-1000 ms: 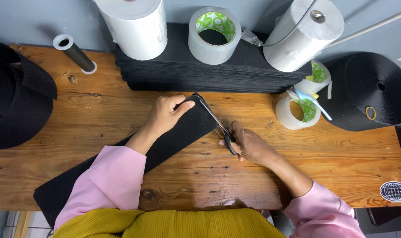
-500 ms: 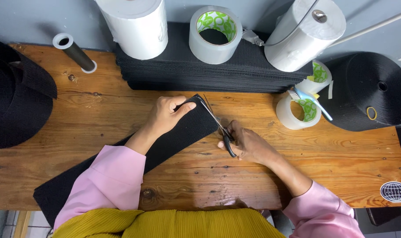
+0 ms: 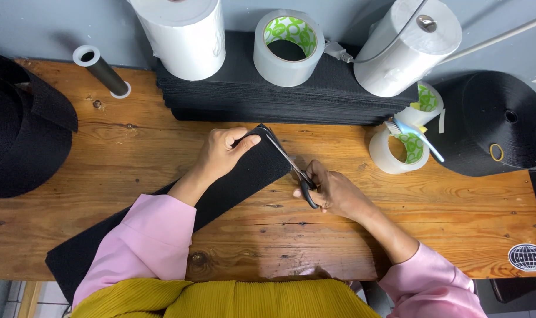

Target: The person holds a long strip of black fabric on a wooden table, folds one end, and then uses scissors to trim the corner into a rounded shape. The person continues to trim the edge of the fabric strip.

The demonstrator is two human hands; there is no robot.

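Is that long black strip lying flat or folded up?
Flat: the black strip lies spread along the wooden table, its end pinned under the left hand.

Wooden plank counter (image 3: pixel 162 147), knotted and warm brown, set against a plain grey-blue wall (image 3: pixel 56 26). Light cable (image 3: pixel 497 36) slanting across wall at upper right. Pale tiled floor (image 3: pixel 9 297), possibly with a wooden leg (image 3: pixel 27 299), glimpsed at lower left. Even, soft lighting; faint shadows only.
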